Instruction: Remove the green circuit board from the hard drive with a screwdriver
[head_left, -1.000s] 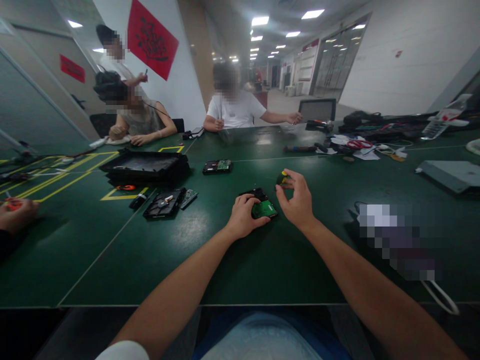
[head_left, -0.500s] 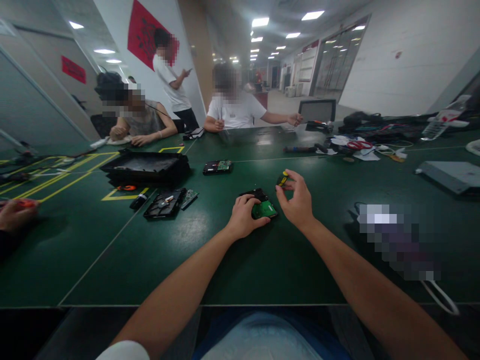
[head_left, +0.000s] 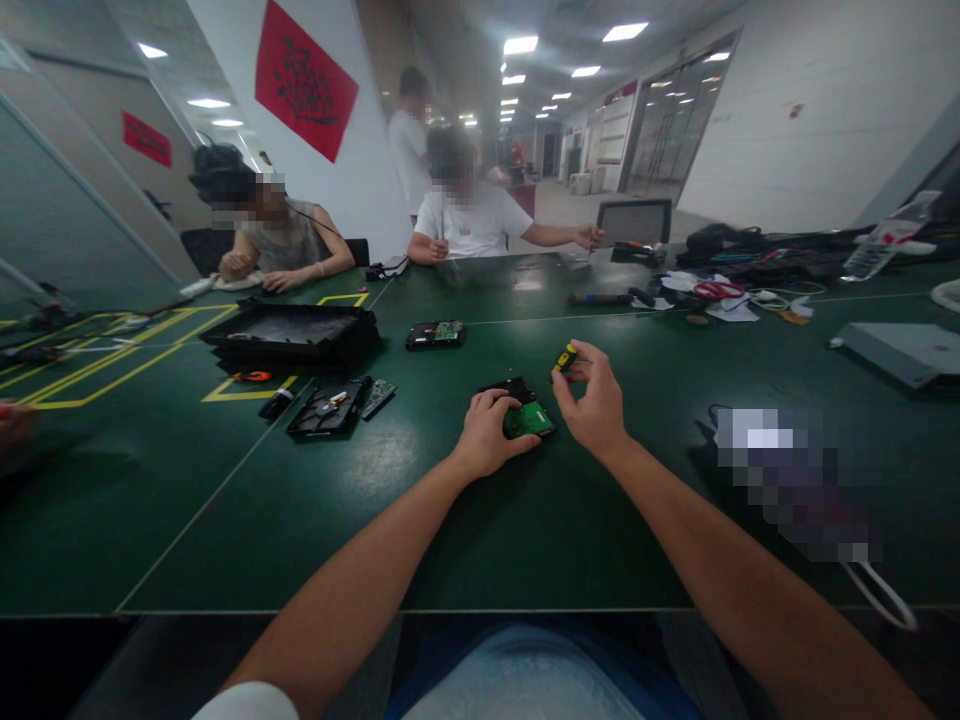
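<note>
A hard drive [head_left: 534, 418] with a green circuit board facing up lies on the green table in front of me. My left hand [head_left: 487, 432] grips it, fingers over the far side and thumb along the near edge. To its right, my right hand [head_left: 596, 397] pinches the yellow and black handle of a screwdriver [head_left: 564, 360] between thumb and fingers. The screwdriver is tilted, apart from the circuit board's middle, and its tip is too small to make out. A second drive [head_left: 435, 334] lies farther off. An opened drive casing [head_left: 330, 408] sits left, beside a loose circuit board [head_left: 378, 397].
A black tray [head_left: 300, 335] stands at the left, near a dark cylinder [head_left: 277, 402]. On the right are a blurred-out pouch-like object [head_left: 795, 480] and a grey metal box [head_left: 900, 352]. Cables and papers lie at the back right. Two people sit across the table.
My right hand and the screwdriver have barely shifted; my left hand stays on the hard drive. A standing person behind has moved right, and another person's hand at far left has drawn back.
</note>
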